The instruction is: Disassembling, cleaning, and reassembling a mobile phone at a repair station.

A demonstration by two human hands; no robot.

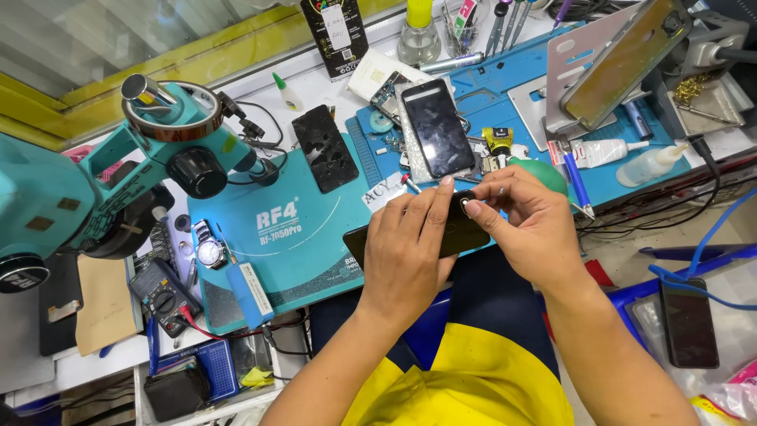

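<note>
A teal microscope (71, 189) stands far left, a wristwatch (210, 251) on the mat (292, 260) beside it. The left hand (406, 248) clasps a black phone (457, 233) at the mat's near edge; the right hand (524, 225) pinches its top end. Another phone (438, 128) lies behind.

We see both hands on a black phone (465, 230) at the front edge of the teal mat (292, 237). Left hand (406, 252) lies over the phone's middle, fingers flat. Right hand (524, 225) pinches at its upper edge, fingertips (471, 209) by a small white spot. Second phone (438, 128) lies face up just behind, on the blue mat (505, 102). Cracked screen (325, 147) left of it. Microscope (118, 166) far left, wristwatch (210, 246) and multimeter (162, 296) below it. Another phone (688, 322) at right.
</note>
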